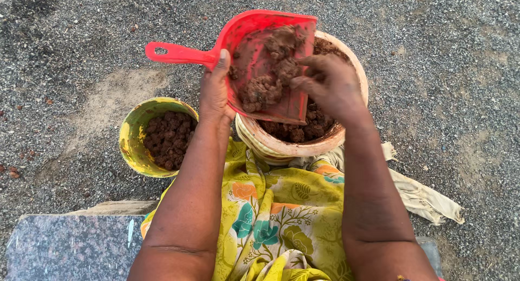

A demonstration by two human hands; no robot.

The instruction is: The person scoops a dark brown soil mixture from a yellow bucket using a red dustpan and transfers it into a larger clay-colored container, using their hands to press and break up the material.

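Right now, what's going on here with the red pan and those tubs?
A person seated on gravel holds a red dustpan in the left hand, tilted over a cream tub. The right hand reaches into the pan, fingers on the brown clumps piled there. More of the same clumps lie in the cream tub below. A yellow bucket beside the left arm is also filled with clumps. A pale cloth lies on the ground by the right arm.

Head view, steeply downward, seemingly close.
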